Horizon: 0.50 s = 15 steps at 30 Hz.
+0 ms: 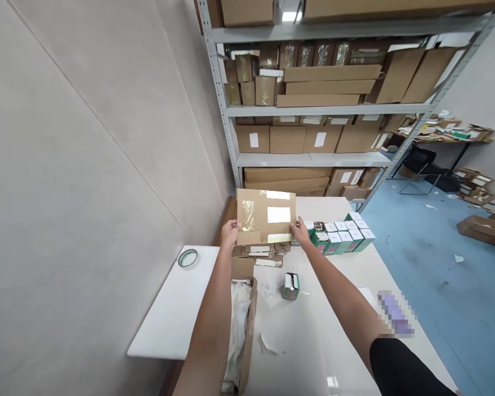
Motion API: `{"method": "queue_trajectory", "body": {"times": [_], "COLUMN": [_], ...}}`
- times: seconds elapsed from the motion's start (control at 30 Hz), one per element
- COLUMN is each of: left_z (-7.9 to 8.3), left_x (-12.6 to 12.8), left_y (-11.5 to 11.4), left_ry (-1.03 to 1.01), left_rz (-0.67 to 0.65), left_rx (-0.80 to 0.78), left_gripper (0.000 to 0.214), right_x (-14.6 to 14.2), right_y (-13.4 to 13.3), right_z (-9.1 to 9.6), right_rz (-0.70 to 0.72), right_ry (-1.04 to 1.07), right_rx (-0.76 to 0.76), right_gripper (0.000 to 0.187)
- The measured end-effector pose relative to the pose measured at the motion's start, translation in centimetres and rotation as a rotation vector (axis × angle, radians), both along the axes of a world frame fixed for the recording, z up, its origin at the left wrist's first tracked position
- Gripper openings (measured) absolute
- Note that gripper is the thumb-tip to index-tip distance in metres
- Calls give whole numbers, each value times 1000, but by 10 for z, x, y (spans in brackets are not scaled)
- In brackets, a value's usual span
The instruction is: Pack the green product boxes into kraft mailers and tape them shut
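Note:
A flat brown cardboard box (256,214) with white labels and clear tape is held up between my two hands. My left hand (230,233) grips its lower left edge. At its lower right corner, my right hand (300,231) is closed on the same box. Beneath it lie several flattened cardboard pieces (268,263) with white labels. Closer to me stands a small green box (291,286), its top open. To the left of that is a long open carton (247,335) with white packing material inside.
Rows of green-and-white boxes (342,239) stand beyond my right hand on the white table (309,341). A tape roll (187,258) rests on the white side surface. Behind the table rises a metal shelf (313,159) stacked with cartons. A blurred purple item (396,313) lies near the right edge.

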<state>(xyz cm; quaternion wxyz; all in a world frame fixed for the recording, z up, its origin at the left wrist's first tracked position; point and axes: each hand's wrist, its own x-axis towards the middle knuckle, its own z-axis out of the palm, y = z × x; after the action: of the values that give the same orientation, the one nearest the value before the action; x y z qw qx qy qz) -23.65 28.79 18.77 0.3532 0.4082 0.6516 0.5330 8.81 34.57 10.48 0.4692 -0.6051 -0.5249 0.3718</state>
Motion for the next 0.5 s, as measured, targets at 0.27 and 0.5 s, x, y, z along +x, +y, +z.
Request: {"method": "queue_trajectory", "body": {"times": [0.27,0.5], "left_z": [35,-2], "left_x": [68,157], "left_y": [-61,-133], "left_ry": [4,96], "left_rz": [-101,-120], "left_rx": [149,189], "left_gripper": [40,53], "right_x": [109,211], "right_y": [-50,-164], "right_z": [49,43], "right_rz": [16,67], "right_ry": [174,174], "right_rx": [152,205], "right_gripper": [49,40]}}
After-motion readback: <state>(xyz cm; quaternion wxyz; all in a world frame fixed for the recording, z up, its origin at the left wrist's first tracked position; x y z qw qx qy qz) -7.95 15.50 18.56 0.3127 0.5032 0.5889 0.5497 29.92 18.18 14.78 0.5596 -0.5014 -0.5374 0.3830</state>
